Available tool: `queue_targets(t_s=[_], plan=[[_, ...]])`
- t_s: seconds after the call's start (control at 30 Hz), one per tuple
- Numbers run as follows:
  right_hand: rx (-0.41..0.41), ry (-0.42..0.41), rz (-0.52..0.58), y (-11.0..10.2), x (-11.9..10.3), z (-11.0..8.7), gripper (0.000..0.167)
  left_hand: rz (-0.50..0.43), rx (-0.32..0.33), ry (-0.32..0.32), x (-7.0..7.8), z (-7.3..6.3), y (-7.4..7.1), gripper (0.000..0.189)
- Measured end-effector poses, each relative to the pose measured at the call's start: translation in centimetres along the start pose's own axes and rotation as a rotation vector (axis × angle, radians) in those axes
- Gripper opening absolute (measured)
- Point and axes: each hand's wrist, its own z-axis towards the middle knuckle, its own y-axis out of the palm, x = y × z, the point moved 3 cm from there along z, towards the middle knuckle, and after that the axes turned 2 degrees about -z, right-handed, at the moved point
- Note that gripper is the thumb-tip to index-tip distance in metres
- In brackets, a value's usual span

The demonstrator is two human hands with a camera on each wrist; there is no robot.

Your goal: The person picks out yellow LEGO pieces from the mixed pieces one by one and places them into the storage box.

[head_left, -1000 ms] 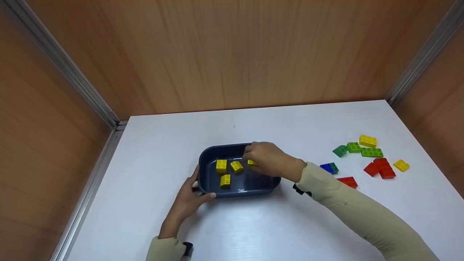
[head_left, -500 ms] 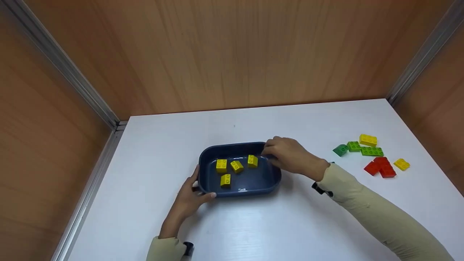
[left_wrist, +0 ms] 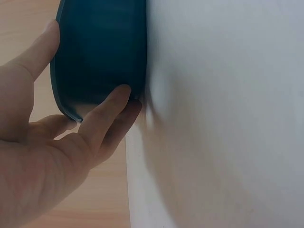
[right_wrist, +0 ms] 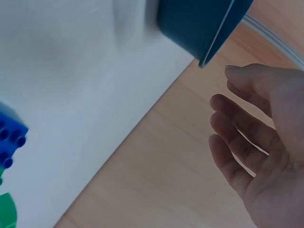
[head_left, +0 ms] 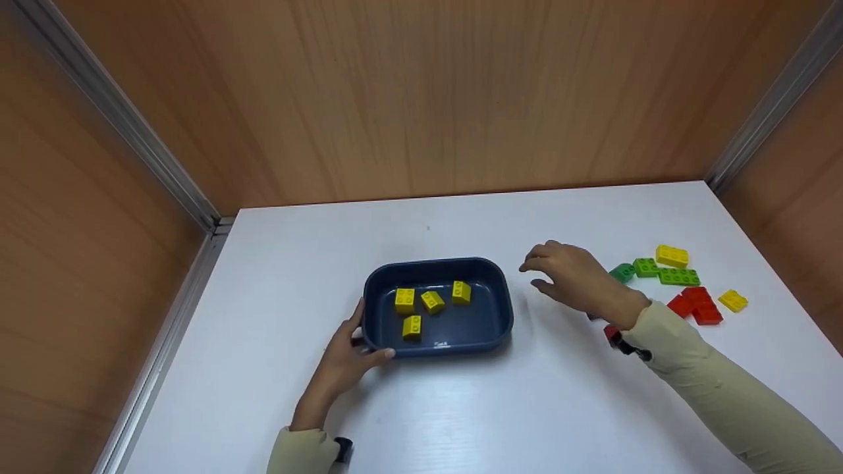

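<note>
A dark blue rectangular dish [head_left: 461, 336] stands on the white table, with several yellow toy bricks [head_left: 404, 301] spread over its floor. My left hand [head_left: 342, 359] grips the dish's near left corner, thumb at the front rim and fingers round the left end. The left wrist view shows the fingertips [left_wrist: 124, 91] against the dish's outer wall [left_wrist: 102, 52]. To the right of the dish, my right hand [head_left: 579, 276] is in the air above the table, fingers loosely bent and apart, holding nothing. In the right wrist view the dish's end [right_wrist: 190, 28] lies beyond those fingers.
Loose bricks lie at the right: green [head_left: 679, 276], red [head_left: 705, 308] and yellow [head_left: 672, 255], with another yellow brick [head_left: 733, 301] farther right. A blue brick [right_wrist: 10, 135] shows in the right wrist view. A wooden panel [head_left: 421, 99] rises behind the table.
My right hand has lifted out of the dish and moved right, its fingers spreading; a yellow brick it was at now lies uncovered in the dish. The left hand keeps its place.
</note>
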Motion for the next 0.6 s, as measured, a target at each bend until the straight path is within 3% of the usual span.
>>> queue_targets(t_s=[0.6], plan=[[-0.006,0.111,-0.043,1.1,4.2,-3.6,0.033,-0.027,-0.004,0.007,-0.1,0.1,0.0,0.109]])
